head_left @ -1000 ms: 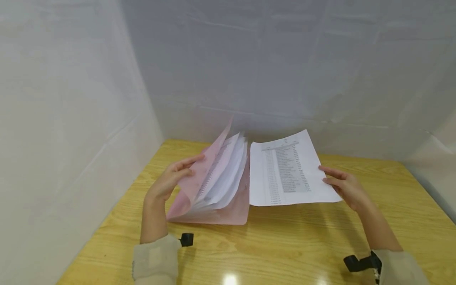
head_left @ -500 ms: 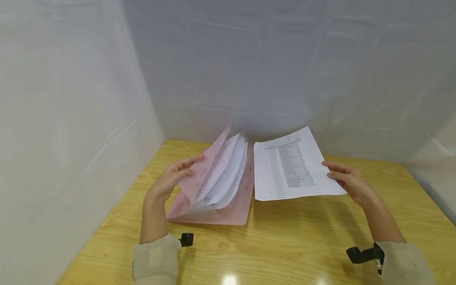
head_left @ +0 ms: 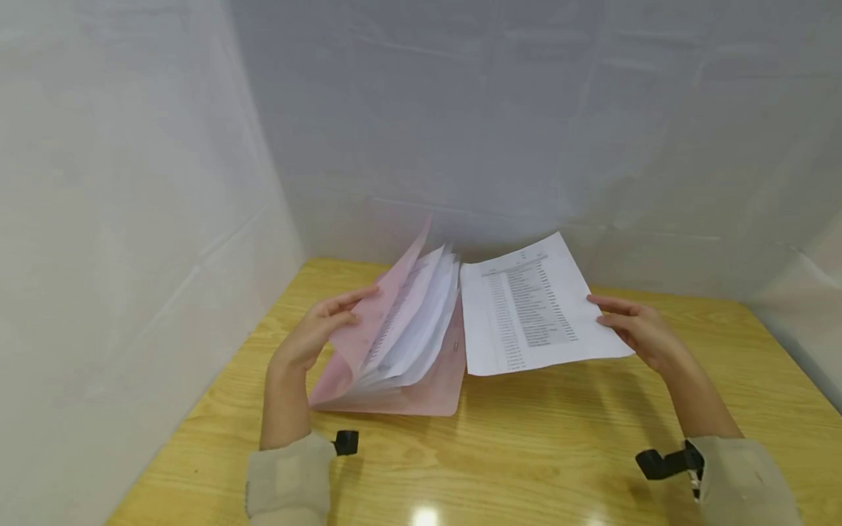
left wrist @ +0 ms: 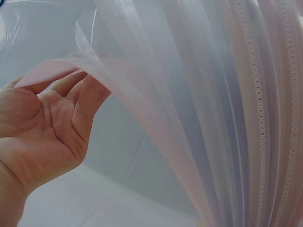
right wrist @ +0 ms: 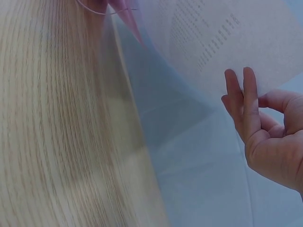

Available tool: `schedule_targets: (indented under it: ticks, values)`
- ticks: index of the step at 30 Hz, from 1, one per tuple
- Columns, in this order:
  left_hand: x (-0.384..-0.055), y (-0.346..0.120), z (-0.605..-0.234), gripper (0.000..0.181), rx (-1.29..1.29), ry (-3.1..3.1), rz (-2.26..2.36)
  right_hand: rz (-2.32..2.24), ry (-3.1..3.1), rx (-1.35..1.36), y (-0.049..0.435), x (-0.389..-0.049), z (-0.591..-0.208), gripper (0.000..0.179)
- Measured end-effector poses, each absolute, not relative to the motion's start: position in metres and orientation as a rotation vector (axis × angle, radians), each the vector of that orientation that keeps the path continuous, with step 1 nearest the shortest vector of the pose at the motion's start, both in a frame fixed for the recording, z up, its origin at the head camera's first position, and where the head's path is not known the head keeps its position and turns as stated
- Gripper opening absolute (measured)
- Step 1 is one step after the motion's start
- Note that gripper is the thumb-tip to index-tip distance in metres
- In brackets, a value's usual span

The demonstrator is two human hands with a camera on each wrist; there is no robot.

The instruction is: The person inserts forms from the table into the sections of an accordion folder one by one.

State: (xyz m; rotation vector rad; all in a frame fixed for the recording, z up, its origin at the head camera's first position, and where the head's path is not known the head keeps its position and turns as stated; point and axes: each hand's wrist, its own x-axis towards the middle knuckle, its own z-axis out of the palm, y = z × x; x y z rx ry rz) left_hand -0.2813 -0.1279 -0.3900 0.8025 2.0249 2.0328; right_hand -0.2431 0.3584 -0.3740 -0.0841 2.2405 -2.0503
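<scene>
A pink ring-type folder (head_left: 437, 391) lies spread on the table, its front cover lifted and bent to the left. My left hand (head_left: 316, 332) pinches that raised cover by its outer edge. Inside the folder, several clear sleeves with white papers (head_left: 421, 343) fan out; the left wrist view shows the sleeves' punched edges (left wrist: 259, 109). My right hand (head_left: 641, 332) pinches the right edge of a printed sheet of paper (head_left: 526, 314) between thumb and fingers. The sheet is held above the table, tilted, with its left edge beside the folder's right side. Whether sheet and folder touch, I cannot tell.
The wooden table (head_left: 526, 467) reaches back to a pale sheeted wall (head_left: 526, 146). Another sheeted wall (head_left: 131, 219) stands along the left. Small black wrist mounts (head_left: 346, 442) stick out from both beige sleeves (head_left: 289, 475).
My right hand moved the paper slightly up and right, then back left toward the folder. My left hand and the folder have stayed nearly in place.
</scene>
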Motion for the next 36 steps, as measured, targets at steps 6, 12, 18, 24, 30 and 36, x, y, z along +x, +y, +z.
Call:
schedule_targets:
  ticks: [6, 12, 18, 24, 30, 36]
  values:
    - [-0.280, -0.127, -0.390, 0.043, 0.801, 2.015, 2.038, -2.028, 2.229, -0.139, 0.355, -0.243, -0.375, 0.035]
    - [-0.281, -0.127, -0.389, 0.043, 0.822, 2.019, 2.033, -2.054, 2.209, -0.190, 0.350, -0.241, -0.379, 0.036]
    - [-0.281, -0.126, -0.388, 0.044, 0.802, 2.001, 2.039, -2.107, 2.177, -0.163, 0.338, -0.239, -0.383, 0.036]
    - [-0.280, -0.126, -0.388, 0.044, 0.782, 1.993, 2.043, -2.047, 2.263, -0.126, 0.321, -0.237, -0.389, 0.050]
    - [-0.281, -0.125, -0.388, 0.044, 0.780, 2.007, 2.040, -2.030, 2.298, -0.096, 0.304, -0.233, -0.393, 0.054]
    - [-0.281, -0.124, -0.388, 0.044, 0.768, 2.016, 2.039, -2.101, 2.292, -0.091, 0.291, -0.230, -0.396, 0.052]
